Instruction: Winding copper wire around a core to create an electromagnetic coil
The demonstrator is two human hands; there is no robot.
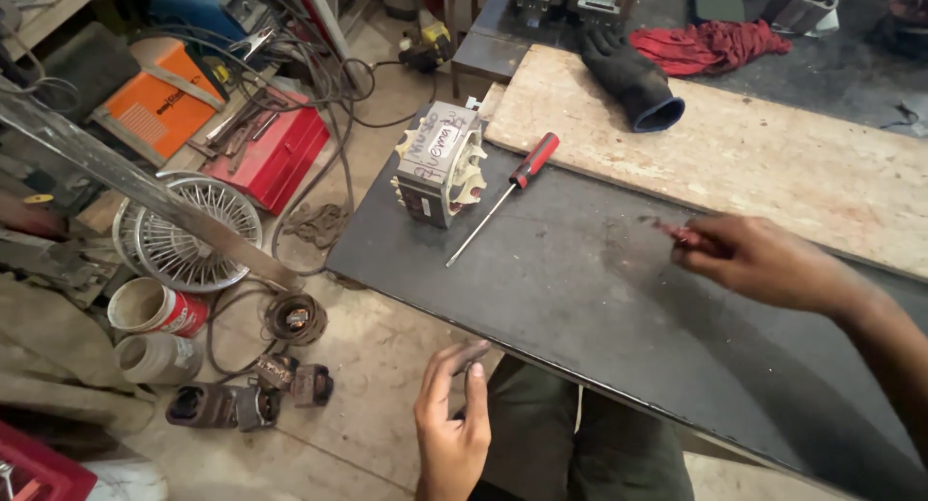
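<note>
On the dark bench point(599, 298), seen from the head camera, we find a small motor stator point(437, 164) standing near the far left corner, its metal core wrapped in a pale paper label with handwriting. Just beside it, to the right, a screwdriver point(503, 195) with a red and black handle lies flat, its thin shaft pointing toward the near left; we cannot tell whether its tip touches the stator.

Our right hand point(764, 261) reaches in over the bench from the right, well apart from the screwdriver. Its fingertips are pinched narrow on a small reddish object point(677, 233); the blur prevents us from identifying it.

Our left hand point(452, 426) hovers below the near edge of the bench, above the lap, fingers loosely spread and holding nothing.

Behind the stator and screwdriver, a worn wooden board point(754, 153) rests across the bench. A black glove point(630, 79) lies on its far edge, with a red rag point(710, 44) just beyond it.

On the floor to the left we see a red toolbox point(271, 153), an orange case point(159, 104), a round wire fan guard point(188, 232), tangled cables point(324, 85) and two cans point(155, 332).
</note>
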